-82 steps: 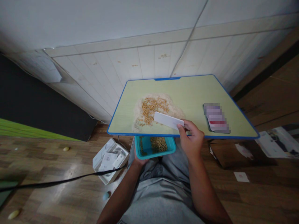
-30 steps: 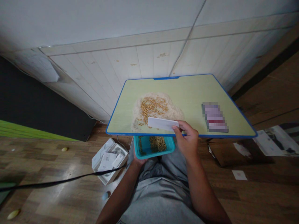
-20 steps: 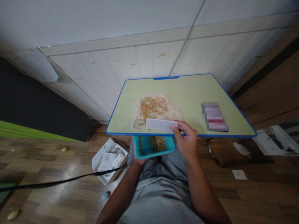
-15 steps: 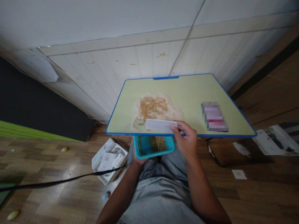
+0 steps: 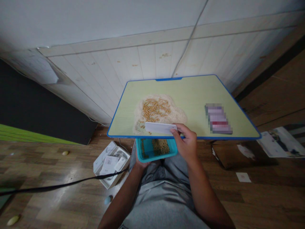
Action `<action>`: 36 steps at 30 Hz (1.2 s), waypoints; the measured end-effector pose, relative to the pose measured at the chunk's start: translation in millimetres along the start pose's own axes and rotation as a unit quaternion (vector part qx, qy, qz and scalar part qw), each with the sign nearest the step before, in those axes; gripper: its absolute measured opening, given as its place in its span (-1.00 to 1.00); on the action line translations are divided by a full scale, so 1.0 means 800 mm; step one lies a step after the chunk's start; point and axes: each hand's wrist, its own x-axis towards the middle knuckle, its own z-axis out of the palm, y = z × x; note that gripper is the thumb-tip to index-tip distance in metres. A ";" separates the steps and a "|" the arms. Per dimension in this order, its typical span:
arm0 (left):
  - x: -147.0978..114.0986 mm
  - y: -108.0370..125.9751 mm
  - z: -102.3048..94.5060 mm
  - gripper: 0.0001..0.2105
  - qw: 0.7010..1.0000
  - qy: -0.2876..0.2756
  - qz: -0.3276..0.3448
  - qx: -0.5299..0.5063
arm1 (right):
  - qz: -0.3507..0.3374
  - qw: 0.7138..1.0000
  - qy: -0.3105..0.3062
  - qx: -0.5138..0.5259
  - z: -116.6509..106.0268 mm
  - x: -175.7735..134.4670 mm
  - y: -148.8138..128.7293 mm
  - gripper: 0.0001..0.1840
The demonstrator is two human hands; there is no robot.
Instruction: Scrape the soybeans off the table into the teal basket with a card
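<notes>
My right hand pinches one end of a flat white strip, which looks like a scraper. The strip is held level above the front edge of the small table. Behind it, a heap of soybeans lies on a spread of pale rice-like grains. Just below the table edge, my left hand supports a turquoise plastic tub from underneath; most of its fingers are hidden. Several beans lie in the tub, mostly toward its right side.
A phone-like object, blurred out, lies at the table's right. On the floor at left stands an open white box with papers and cables. A black strap crosses from the left. A brown carton sits under the table's right side.
My right hand has shifted slightly to the left with the white strip. The tub and my left hand stay in place.
</notes>
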 end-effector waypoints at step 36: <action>0.022 -0.016 -0.062 -0.48 0.995 -0.080 -0.023 -0.051 | -0.038 0.988 0.130 -0.068 -0.020 0.004 0.011 -0.70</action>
